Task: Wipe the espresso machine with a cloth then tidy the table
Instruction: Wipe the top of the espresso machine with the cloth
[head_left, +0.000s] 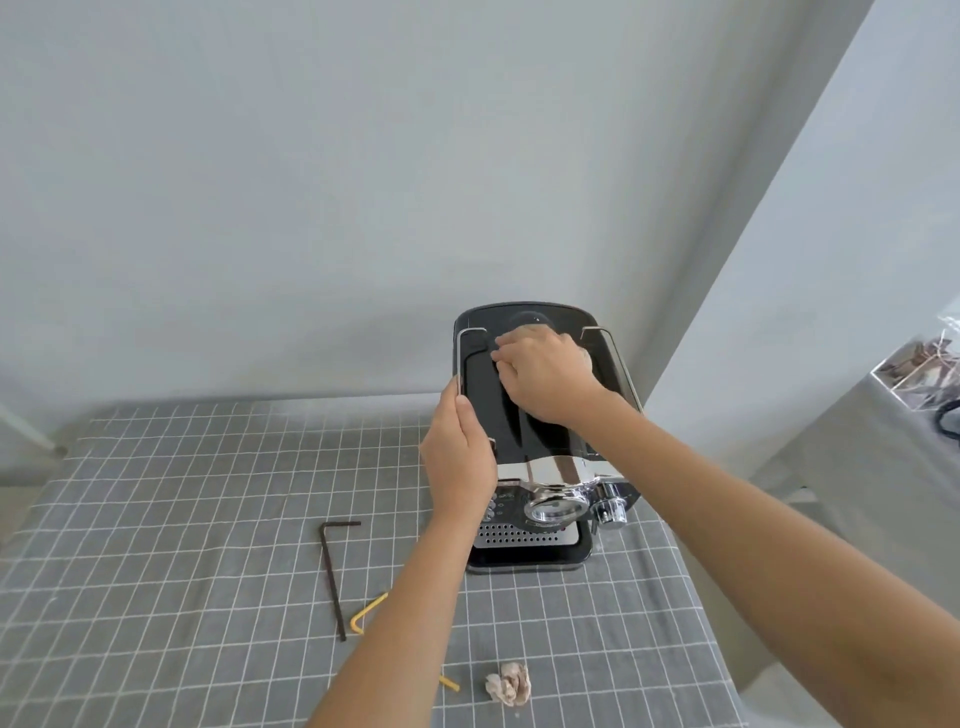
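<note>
A black and chrome espresso machine (545, 467) stands on the table with the grey checked tablecloth (182, 519), close to the back wall. My left hand (460, 457) grips the machine's left side, thumb by the thin metal rail. My right hand (545, 374) presses down on the machine's black top, its fingers curled over a pale cloth (585, 358). Only a small edge of the cloth shows at the hand's right side.
A dark L-shaped rod (332, 577) lies on the table left of the machine. A bent yellow straw (366, 610) is partly hidden under my left forearm. A crumpled paper ball (509, 686) sits near the front edge. At the right stands a grey-covered side table with a clear box (914, 374).
</note>
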